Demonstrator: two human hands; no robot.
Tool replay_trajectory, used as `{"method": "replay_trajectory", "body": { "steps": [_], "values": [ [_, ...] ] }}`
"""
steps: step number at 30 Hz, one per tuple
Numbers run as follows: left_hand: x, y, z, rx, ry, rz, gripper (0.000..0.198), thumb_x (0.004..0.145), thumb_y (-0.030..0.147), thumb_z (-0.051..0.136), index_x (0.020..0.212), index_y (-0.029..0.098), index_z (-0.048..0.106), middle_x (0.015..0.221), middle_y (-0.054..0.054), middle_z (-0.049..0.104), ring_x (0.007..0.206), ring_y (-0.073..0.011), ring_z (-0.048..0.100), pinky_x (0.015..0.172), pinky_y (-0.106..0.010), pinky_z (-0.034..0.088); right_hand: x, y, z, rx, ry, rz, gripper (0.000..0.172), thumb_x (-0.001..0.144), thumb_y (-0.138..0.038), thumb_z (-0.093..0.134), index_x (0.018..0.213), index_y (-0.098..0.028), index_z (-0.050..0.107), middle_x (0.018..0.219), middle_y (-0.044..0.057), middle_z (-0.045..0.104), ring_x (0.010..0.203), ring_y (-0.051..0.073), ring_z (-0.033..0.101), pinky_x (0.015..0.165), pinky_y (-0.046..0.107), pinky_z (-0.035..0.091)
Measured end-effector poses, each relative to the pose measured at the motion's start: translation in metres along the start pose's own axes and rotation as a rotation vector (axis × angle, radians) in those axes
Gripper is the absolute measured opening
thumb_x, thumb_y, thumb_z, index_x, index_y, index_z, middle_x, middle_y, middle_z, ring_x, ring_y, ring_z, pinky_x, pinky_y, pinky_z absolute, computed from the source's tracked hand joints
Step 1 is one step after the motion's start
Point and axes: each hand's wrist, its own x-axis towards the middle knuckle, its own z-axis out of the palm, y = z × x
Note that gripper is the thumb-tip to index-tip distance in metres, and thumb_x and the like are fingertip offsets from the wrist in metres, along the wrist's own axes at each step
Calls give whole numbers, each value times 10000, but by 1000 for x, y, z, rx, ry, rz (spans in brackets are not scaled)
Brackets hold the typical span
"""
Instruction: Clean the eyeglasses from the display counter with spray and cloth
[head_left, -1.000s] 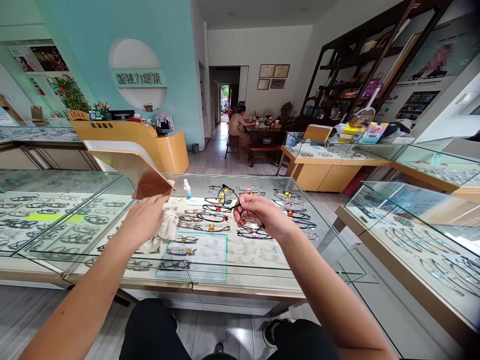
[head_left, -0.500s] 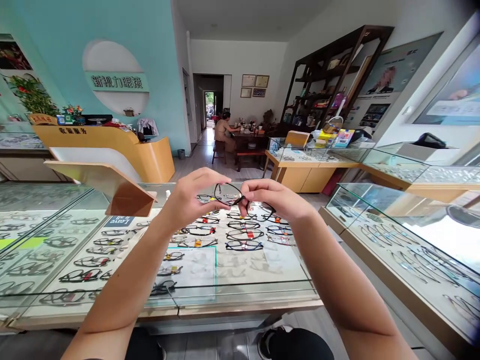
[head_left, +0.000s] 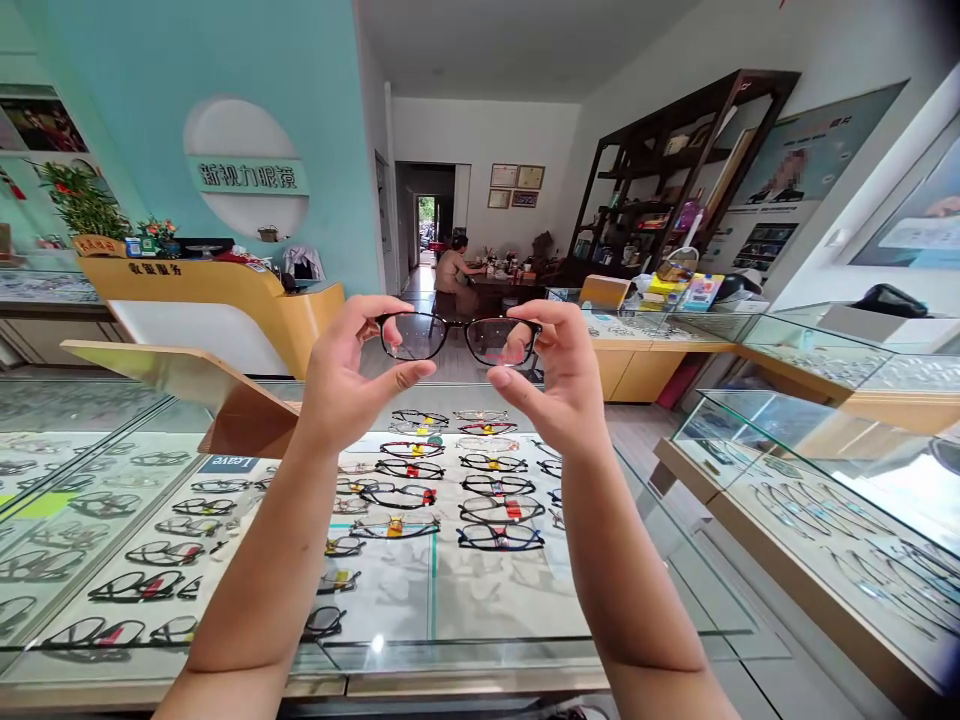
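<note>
A pair of black-framed eyeglasses [head_left: 455,323] is held up level above the glass display counter, its clear lenses side by side. My left hand [head_left: 349,370] grips the left end of the frame, fingers behind and thumb below the lens. At the other end, my right hand [head_left: 555,375] closes on the right side of the frame, its thumb low near the lens edge. The temples are mostly hidden behind the lenses and fingers. Below both hands, several rows of eyeglasses [head_left: 499,486] with small coloured tags lie inside the glass display counter [head_left: 420,655].
A slanted wooden board [head_left: 187,380] stands on the counter at left. Another glass showcase [head_left: 795,520] with frames runs along the right. Farther back are a yellow reception desk [head_left: 315,320], a seated person [head_left: 455,275] at a dark table, and a dark shelf unit [head_left: 675,160].
The eyeglasses have been raised and turned level, with both lenses now side by side. My right hand has shifted from near the middle to the right end; both hands have risen.
</note>
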Motion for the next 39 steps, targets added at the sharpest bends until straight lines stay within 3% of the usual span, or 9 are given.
{"method": "replay_trajectory", "body": {
  "steps": [5, 11, 15, 20, 26, 31, 39],
  "values": [
    [-7, 5, 0, 30, -20, -52, 494, 829, 478, 960, 1240, 297, 755, 993, -21, 653, 913, -187, 631, 911, -365, 579, -5, 4, 3, 29, 24, 31, 456, 968, -528, 819, 1335, -337, 627, 1067, 29, 644, 934, 218, 665, 944, 442, 589],
    [-10, 7, 8, 47, 17, -114, 544, 866, 452, 929, 1333, 274, 715, 1128, -55, 725, 1079, -223, 705, 1027, -405, 603, -5, 1, -1, -77, 39, 70, 415, 986, -496, 807, 1342, -346, 655, 1182, 54, 690, 1147, 263, 682, 1072, 486, 573],
    [-9, -1, 15, -36, 59, -159, 629, 825, 434, 965, 1348, 244, 672, 1213, -89, 755, 1180, -253, 735, 1059, -436, 628, -3, 5, -2, -134, 56, 60, 421, 985, -495, 809, 1352, -342, 669, 1271, 69, 686, 1190, 271, 664, 1060, 483, 574],
    [-9, -16, 22, -142, 44, -227, 594, 826, 426, 965, 1295, 221, 663, 1251, -121, 770, 1243, -283, 742, 1028, -447, 668, 0, 9, -2, -152, 56, 64, 404, 992, -479, 804, 1347, -334, 678, 1260, 65, 684, 1177, 267, 663, 1059, 478, 569],
    [-9, -22, 25, -165, 38, -214, 540, 857, 406, 937, 1295, 228, 676, 1275, -123, 771, 1244, -277, 743, 1037, -443, 667, 1, 12, -3, -126, 64, 83, 420, 990, -513, 798, 1355, -340, 681, 1282, 65, 688, 1173, 263, 658, 1082, 491, 564],
    [-10, -16, 27, -96, 92, -188, 493, 870, 357, 922, 1291, 242, 692, 1256, -97, 763, 1254, -259, 737, 1067, -422, 644, 0, 15, -3, -144, 59, 107, 423, 998, -508, 790, 1368, -332, 685, 1291, 72, 701, 1172, 263, 664, 1081, 490, 560],
    [-13, -4, 28, -104, 131, -219, 487, 825, 334, 959, 1244, 266, 718, 1189, -76, 769, 1181, -245, 746, 972, -396, 647, 0, 12, -5, -204, 34, 137, 470, 1006, -537, 760, 1425, -344, 671, 1313, 75, 725, 1238, 290, 684, 1097, 523, 571]
  ]
}}
